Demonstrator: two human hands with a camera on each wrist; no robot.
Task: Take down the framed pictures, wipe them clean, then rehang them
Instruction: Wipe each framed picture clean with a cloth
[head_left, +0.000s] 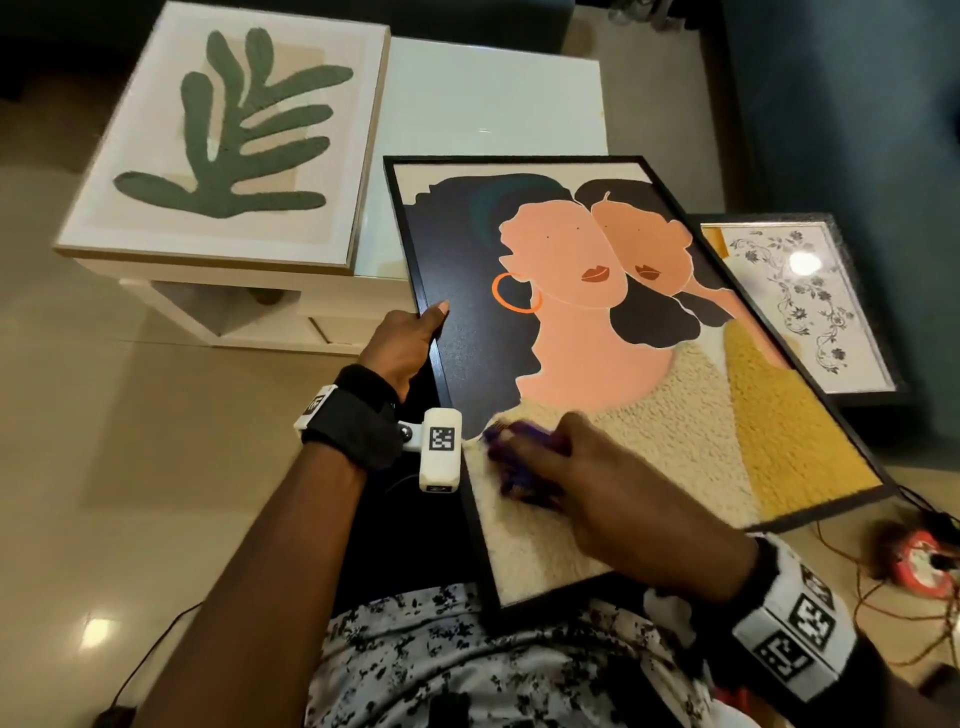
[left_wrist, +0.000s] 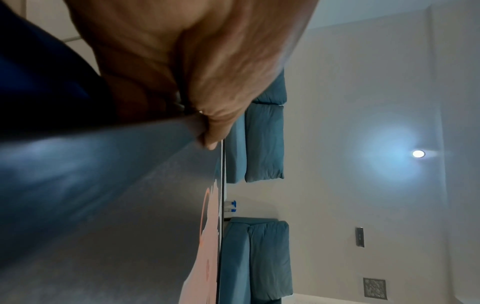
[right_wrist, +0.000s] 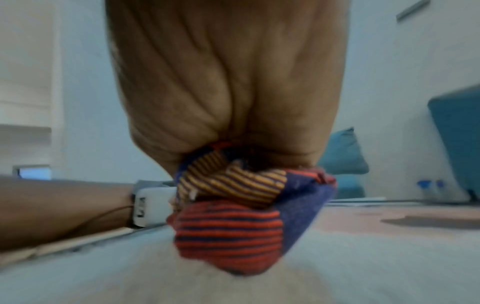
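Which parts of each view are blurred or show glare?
Head view: the right hand and striped cloth smear with motion; lamp glare spots the floral picture. Left wrist view: a ceiling light flares. Right wrist view: soft throughout.

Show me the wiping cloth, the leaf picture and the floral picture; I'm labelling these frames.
wiping cloth (right_wrist: 228, 232): right wrist view, red striped patch.
leaf picture (head_left: 228, 135): head view, green leaf stem.
floral picture (head_left: 810, 306): head view, its white printed sheet.

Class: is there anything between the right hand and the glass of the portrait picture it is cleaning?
Yes: a bunched striped cloth. The right hand grips it and presses it on the portrait picture near its lower left, so cloth, not skin, meets the surface there.
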